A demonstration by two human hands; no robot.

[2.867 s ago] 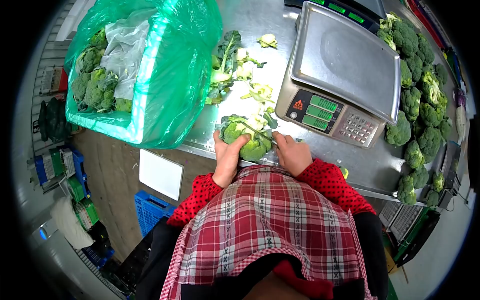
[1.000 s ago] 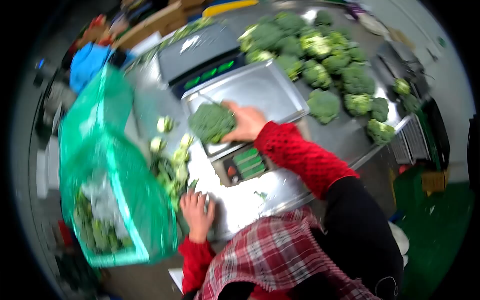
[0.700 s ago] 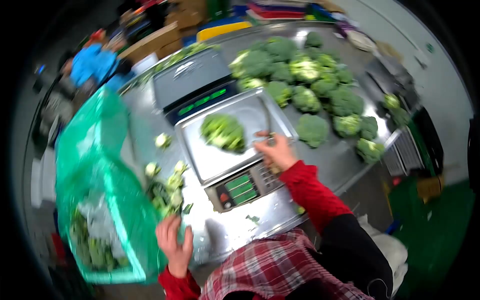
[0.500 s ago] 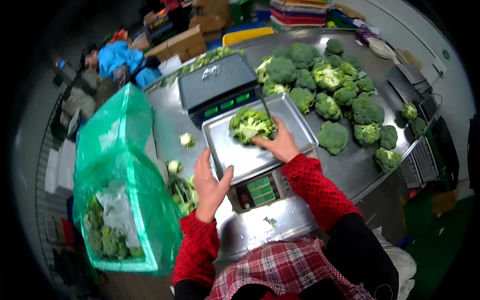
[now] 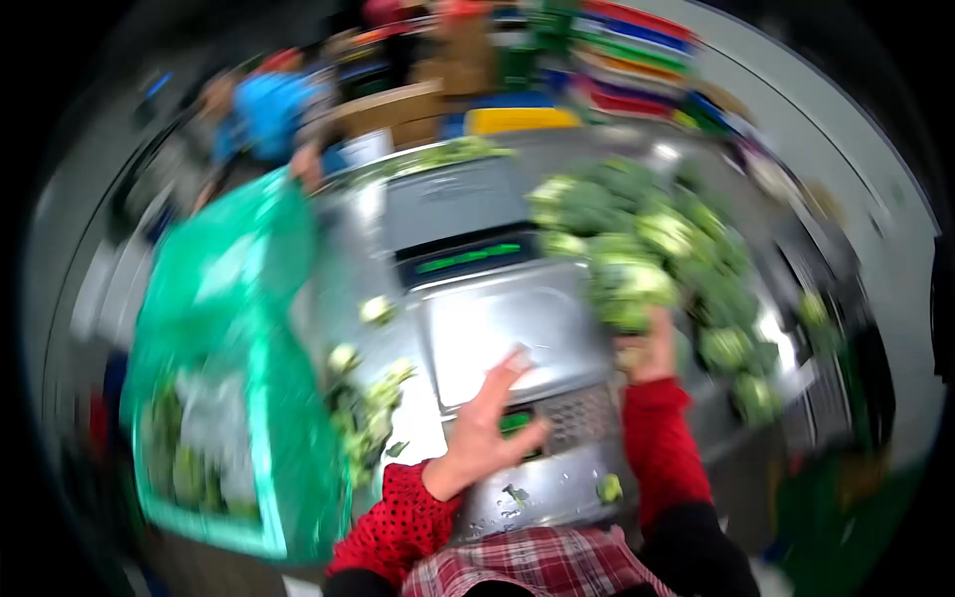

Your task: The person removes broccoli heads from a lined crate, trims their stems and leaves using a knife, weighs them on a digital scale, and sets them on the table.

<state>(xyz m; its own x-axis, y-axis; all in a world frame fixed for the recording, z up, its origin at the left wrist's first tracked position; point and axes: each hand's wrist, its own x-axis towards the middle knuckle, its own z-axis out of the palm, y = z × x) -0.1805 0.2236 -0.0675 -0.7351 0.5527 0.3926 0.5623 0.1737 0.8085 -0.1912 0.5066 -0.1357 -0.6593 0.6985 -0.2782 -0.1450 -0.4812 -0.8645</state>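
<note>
The near scale [image 5: 497, 318] has a green-lit display [image 5: 514, 422] beside a keypad [image 5: 579, 416], but blur leaves figures and key labels unreadable. The far scale [image 5: 456, 204] shows a smeared green readout [image 5: 468, 259].

At the left, a green bag [image 5: 267, 348] gapes at its near end; in it lie several broccoli [image 5: 189, 473] and a crumpled clear sheet [image 5: 214, 423]. A co-worker in blue [image 5: 269, 109] is at its far end, one hand [image 5: 306, 167] near its top corner. Beyond the table [image 5: 350, 264] are a cardboard box [image 5: 398, 104], a yellow tray [image 5: 522, 120] and stacked coloured crates [image 5: 637, 55].

The left hand [image 5: 487, 428] is spread, thumb apart from fingers, over the front of the near scale, partly covering the display. The right hand [image 5: 652, 350] is right of that scale, up against a broccoli head [image 5: 632, 284] beside the pile [image 5: 721, 289]; blur hides the fingertips, so whether they grip it cannot be told. Trimmings [image 5: 373, 408] lie between bag and near scale.
</note>
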